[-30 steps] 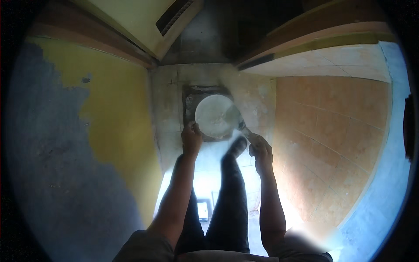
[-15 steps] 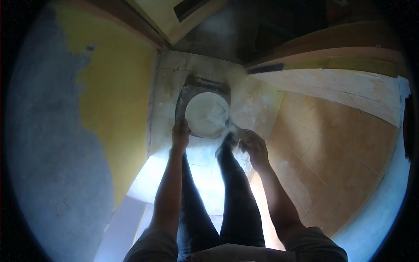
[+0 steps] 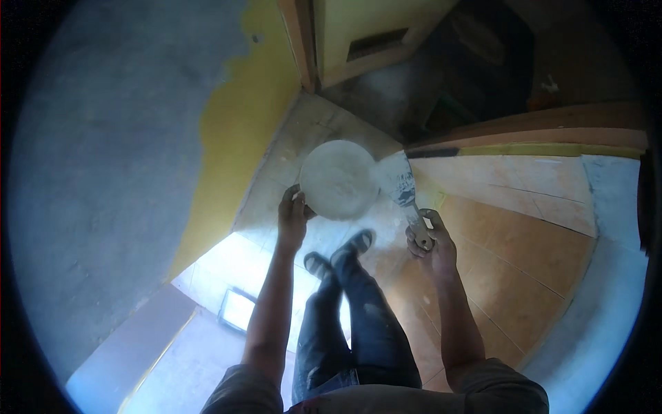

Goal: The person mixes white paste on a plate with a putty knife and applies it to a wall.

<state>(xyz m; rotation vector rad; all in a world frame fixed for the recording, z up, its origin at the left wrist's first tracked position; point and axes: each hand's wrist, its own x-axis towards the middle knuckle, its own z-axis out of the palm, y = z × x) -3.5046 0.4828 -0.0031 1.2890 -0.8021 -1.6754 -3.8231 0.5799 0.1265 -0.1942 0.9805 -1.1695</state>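
My left hand (image 3: 293, 217) grips the near left rim of a round tub (image 3: 306, 193), fingers curled at its edge. Pale, off-white paste fills the tub's inside, and its outer side is mostly hidden from above. Just right of the tub, a putty knife (image 3: 403, 186) points away from me, its wide blade smeared with white paste. The handle is wrapped by the fingers of my right hand (image 3: 438, 248). Blade and tub rim lie close together in the picture; whether they touch, I cannot tell.
On the left stands a wall (image 3: 138, 124) with grey coating over yellow paint (image 3: 224, 145). A door (image 3: 365, 34) and a dark room lie beyond. At the right are a low tiled ledge (image 3: 503, 181) and orange floor tiles (image 3: 524, 248). My sandaled feet (image 3: 345, 252) are below the tub.
The tub has come up off the dark square stand, held in my left hand. The putty knife has come out of the tub to its right. My view has turned toward the left wall.
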